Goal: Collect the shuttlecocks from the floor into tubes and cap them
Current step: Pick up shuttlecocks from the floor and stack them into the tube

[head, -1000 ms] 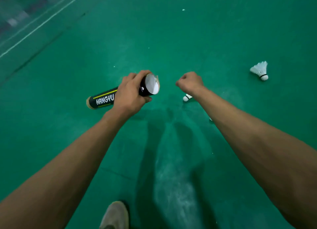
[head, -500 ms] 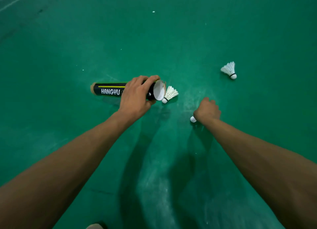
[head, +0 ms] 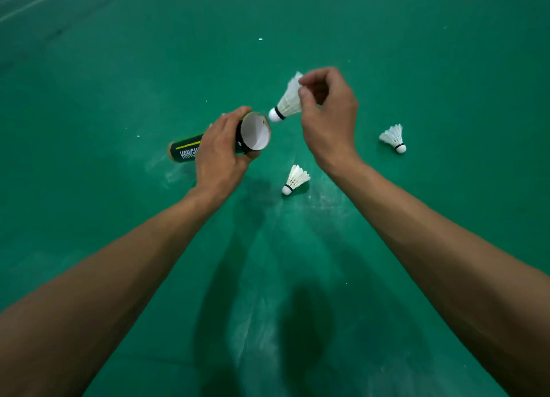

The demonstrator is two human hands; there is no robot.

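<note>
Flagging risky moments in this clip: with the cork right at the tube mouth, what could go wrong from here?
1. The cork of the held shuttlecock sits at the upper rim of the tube, not centred on the opening; it may catch instead of sliding in.
2. The right hand pinches only the feather ends, so they could bend or slip when pushed.
3. The left hand grips close to the mouth; its fingers may get in the way.
</note>
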